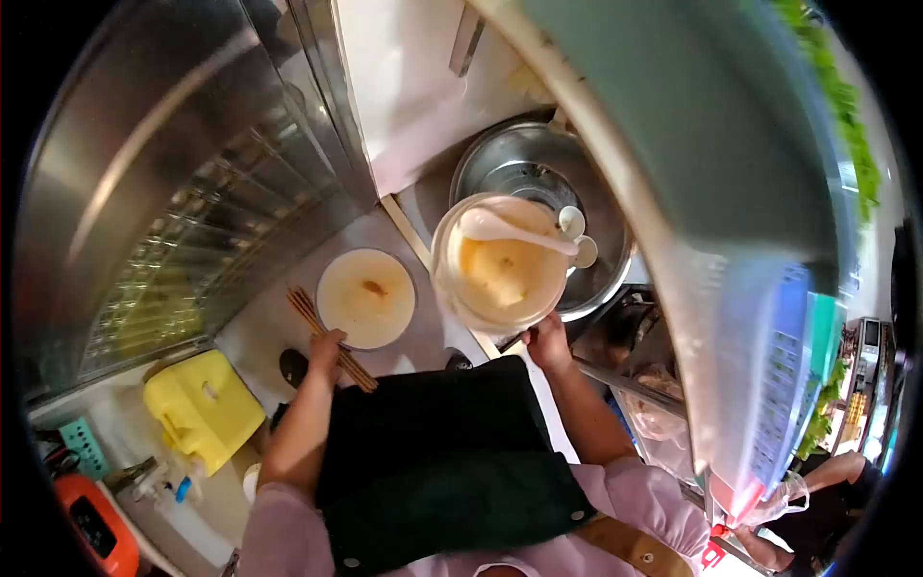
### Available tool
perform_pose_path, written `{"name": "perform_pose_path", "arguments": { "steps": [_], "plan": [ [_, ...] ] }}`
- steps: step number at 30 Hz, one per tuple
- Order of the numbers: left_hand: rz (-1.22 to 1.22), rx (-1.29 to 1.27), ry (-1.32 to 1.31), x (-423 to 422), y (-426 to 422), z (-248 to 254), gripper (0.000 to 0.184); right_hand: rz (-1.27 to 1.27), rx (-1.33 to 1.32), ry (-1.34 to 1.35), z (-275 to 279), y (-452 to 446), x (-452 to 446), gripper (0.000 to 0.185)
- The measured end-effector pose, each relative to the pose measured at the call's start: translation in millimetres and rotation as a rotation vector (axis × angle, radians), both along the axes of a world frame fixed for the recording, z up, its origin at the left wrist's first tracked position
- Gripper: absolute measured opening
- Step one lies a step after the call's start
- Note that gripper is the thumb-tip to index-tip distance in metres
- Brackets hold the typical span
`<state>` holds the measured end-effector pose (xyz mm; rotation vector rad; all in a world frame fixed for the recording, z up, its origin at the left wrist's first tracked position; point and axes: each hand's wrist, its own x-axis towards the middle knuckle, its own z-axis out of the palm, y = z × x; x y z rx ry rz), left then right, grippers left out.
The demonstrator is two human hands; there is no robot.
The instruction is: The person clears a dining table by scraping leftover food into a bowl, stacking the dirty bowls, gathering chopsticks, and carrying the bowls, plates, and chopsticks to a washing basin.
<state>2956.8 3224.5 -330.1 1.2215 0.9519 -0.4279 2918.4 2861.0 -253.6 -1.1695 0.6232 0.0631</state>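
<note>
My left hand (329, 352) is closed around a bundle of brown chopsticks (306, 310), held slantwise. Just beyond it, on the floor, stands a round white bucket (366, 340) with pale cloudy contents and a brown scrap in it. My right hand (548, 344) grips the near side of a pale bowl (450, 288), fingers partly hidden beneath. A white soup spoon (505, 231) lies across the bowl over yellowish liquid. Behind and below the bowl, a large steel basin (608, 212) holds two small white round pieces (571, 223), perhaps spoon ends.
To the left is a yellow jerrycan (204, 409) near an orange-red device (88, 524). A steel cabinet (125, 192) rises at upper left. A large curved counter edge (615, 144) overhangs on the right. At lower right, another person's gloved hand (784, 495) shows.
</note>
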Motion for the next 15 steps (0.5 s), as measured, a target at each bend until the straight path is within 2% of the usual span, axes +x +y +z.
{"name": "perform_pose_path", "arguments": {
  "steps": [2, 7, 9, 11, 15],
  "plan": [
    [-0.072, -0.075, -0.054, 13, 17, -33, 0.032, -0.064, 0.012, -0.04, -52, -21, 14, 0.014],
    [-0.127, 0.043, -0.128, 46, 26, -55, 0.032, -0.204, 0.006, 0.002, -158, -60, 55, 0.009],
    [-0.045, 0.007, -0.126, 47, 37, -87, 0.031, -0.379, 0.125, 0.064, -196, -73, 68, 0.009],
    [-0.113, -0.004, -0.066, 45, 57, -125, 0.032, -0.382, 0.153, 0.009, -239, -91, 79, 0.011],
    [-0.067, 0.034, -0.106, 43, 35, -114, 0.028, -0.355, 0.141, 0.056, -292, -111, 101, 0.009]
  ]
}}
